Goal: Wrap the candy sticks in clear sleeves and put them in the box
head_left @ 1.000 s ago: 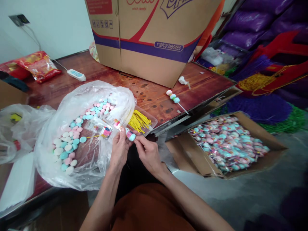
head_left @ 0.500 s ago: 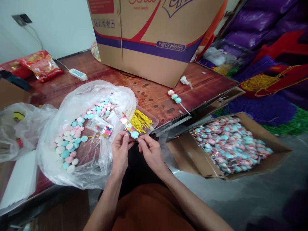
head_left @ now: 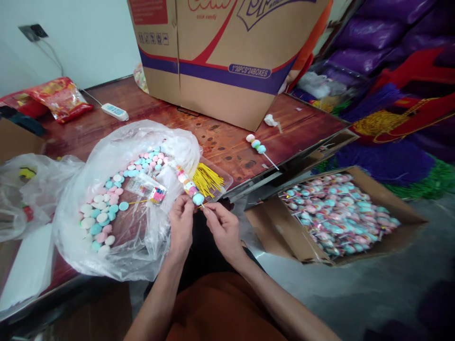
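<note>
A candy skewer [head_left: 198, 199], with a pale blue piece at its lower end, is held in a clear printed wrapper [head_left: 185, 181] between my hands, pointing up and left. My left hand [head_left: 182, 219] is closed, pinching the wrapper's lower edge beside the blue candy. My right hand [head_left: 223, 227] is closed too, thumb and finger pinched on a thin gold twist tie [head_left: 201, 206] by the stick below the candy. Just beyond lies a bundle of gold twist ties [head_left: 208, 180] on a clear plastic sheet. More printed wrappers [head_left: 151, 188] rest to the left.
A clear plastic bag [head_left: 74, 199] lies spread with loose pink, white and blue candies [head_left: 103, 217]. One unwrapped candy skewer [head_left: 256, 144] lies right on the table [head_left: 227, 142]. A large carton [head_left: 213, 85] stands behind. Below right, an open box [head_left: 314, 253] holds many wrapped skewers.
Both hands stay at the candy skewer, with small finger shifts. The wrapper has turned slightly and the blue candy sits a little lower between them. The view has shifted slightly.
</note>
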`<move>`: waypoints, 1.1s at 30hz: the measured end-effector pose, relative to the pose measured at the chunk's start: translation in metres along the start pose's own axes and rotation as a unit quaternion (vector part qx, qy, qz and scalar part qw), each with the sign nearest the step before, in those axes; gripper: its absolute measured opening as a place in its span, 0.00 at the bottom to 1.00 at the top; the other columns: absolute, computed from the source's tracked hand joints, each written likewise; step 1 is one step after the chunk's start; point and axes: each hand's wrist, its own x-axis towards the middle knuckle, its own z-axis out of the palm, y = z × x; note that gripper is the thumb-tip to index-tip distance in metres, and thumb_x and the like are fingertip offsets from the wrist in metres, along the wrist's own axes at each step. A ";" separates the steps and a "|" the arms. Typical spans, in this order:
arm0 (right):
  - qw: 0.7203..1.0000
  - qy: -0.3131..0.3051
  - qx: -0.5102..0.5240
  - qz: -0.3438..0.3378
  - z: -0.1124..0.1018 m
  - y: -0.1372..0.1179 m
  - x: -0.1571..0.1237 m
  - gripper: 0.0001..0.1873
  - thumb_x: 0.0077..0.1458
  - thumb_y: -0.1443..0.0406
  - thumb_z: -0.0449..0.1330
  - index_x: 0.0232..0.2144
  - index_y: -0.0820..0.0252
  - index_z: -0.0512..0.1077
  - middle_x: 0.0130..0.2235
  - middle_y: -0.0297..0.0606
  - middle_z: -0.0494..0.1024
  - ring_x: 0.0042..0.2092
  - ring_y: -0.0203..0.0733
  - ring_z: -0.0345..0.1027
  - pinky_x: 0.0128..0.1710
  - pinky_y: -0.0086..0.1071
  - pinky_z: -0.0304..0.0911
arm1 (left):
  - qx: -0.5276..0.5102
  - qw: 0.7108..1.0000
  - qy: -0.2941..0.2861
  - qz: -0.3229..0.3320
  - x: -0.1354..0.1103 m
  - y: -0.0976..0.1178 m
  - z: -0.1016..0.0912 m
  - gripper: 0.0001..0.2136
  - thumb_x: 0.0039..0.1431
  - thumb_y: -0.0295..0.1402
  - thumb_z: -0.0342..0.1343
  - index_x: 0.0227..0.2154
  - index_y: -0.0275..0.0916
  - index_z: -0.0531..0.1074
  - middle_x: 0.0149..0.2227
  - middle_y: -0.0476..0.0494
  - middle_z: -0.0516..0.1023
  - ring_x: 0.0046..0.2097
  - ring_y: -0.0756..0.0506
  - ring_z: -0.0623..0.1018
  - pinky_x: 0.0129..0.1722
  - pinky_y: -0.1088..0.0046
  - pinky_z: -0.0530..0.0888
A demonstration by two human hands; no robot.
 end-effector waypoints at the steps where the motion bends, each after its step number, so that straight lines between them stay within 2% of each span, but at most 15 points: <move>1: 1.000 0.012 -0.014 -0.016 0.001 -0.001 0.001 0.11 0.64 0.59 0.56 0.35 0.59 0.74 0.23 0.27 0.62 0.23 0.31 0.53 0.22 0.26 0.51 | 0.020 1.000 -0.010 0.015 -0.003 -0.001 0.000 0.08 0.58 0.35 0.59 0.27 0.38 0.73 0.28 0.51 0.73 0.32 0.51 0.71 0.36 0.76 0.70; 4: 0.997 0.029 -0.047 -0.048 0.003 -0.002 0.004 0.12 0.65 0.59 0.56 0.36 0.59 0.75 0.24 0.29 0.67 0.24 0.32 0.57 0.24 0.26 0.55 | 0.040 0.999 -0.002 0.036 -0.010 -0.001 0.000 0.09 0.62 0.37 0.57 0.30 0.39 0.73 0.30 0.50 0.74 0.33 0.50 0.72 0.38 0.75 0.70; 7: 0.995 0.028 -0.070 -0.069 0.001 -0.002 0.004 0.11 0.66 0.60 0.55 0.37 0.59 0.75 0.27 0.30 0.71 0.25 0.32 0.60 0.26 0.25 0.59 | 0.042 0.997 0.037 0.057 -0.009 0.006 -0.002 0.10 0.63 0.41 0.57 0.32 0.39 0.72 0.30 0.50 0.74 0.32 0.51 0.71 0.33 0.76 0.70; 10: 0.988 0.031 -0.110 -0.101 -0.001 0.000 0.003 0.11 0.66 0.61 0.54 0.38 0.59 0.74 0.30 0.32 0.75 0.27 0.32 0.65 0.29 0.24 0.62 | 0.077 0.993 0.034 0.078 -0.004 0.014 -0.003 0.11 0.62 0.42 0.59 0.34 0.39 0.73 0.31 0.49 0.74 0.31 0.51 0.72 0.30 0.76 0.70; 16: 0.967 0.029 -0.181 -0.175 -0.001 0.001 0.000 0.10 0.67 0.64 0.53 0.39 0.58 0.74 0.33 0.35 0.79 0.31 0.34 0.72 0.35 0.25 0.67 | 0.114 0.991 0.038 0.062 0.000 0.018 -0.004 0.09 0.57 0.39 0.62 0.34 0.38 0.75 0.33 0.46 0.78 0.33 0.49 0.76 0.35 0.73 0.73; 20: 0.966 0.015 -0.205 -0.159 -0.002 -0.001 0.000 0.10 0.67 0.65 0.52 0.41 0.55 0.74 0.36 0.39 0.81 0.34 0.39 0.75 0.38 0.29 0.69 | 0.119 0.992 0.029 0.036 0.003 0.019 -0.006 0.09 0.56 0.39 0.63 0.34 0.37 0.77 0.33 0.46 0.79 0.33 0.48 0.77 0.36 0.72 0.74; 25: 0.969 -0.003 -0.205 -0.136 -0.003 -0.004 0.001 0.10 0.66 0.64 0.52 0.41 0.54 0.74 0.35 0.40 0.81 0.33 0.40 0.75 0.37 0.31 0.69 | 0.105 0.993 0.031 0.040 0.004 0.019 -0.006 0.09 0.57 0.39 0.62 0.34 0.38 0.78 0.31 0.46 0.79 0.32 0.48 0.77 0.35 0.72 0.73; 30: 0.969 0.008 -0.204 -0.137 -0.002 -0.003 0.001 0.10 0.66 0.64 0.52 0.39 0.55 0.74 0.33 0.38 0.80 0.31 0.38 0.74 0.36 0.29 0.68 | 0.168 0.978 0.049 0.110 0.006 0.014 -0.009 0.05 0.59 0.35 0.59 0.32 0.40 0.75 0.31 0.48 0.77 0.32 0.48 0.75 0.34 0.73 0.71; 33: 0.968 0.023 -0.205 -0.142 -0.001 -0.002 0.002 0.10 0.66 0.64 0.53 0.39 0.55 0.74 0.32 0.37 0.80 0.31 0.38 0.74 0.35 0.28 0.67 | 0.226 0.958 0.028 0.171 0.008 0.010 -0.014 0.02 0.59 0.32 0.59 0.31 0.41 0.73 0.31 0.49 0.75 0.33 0.48 0.74 0.36 0.72 0.70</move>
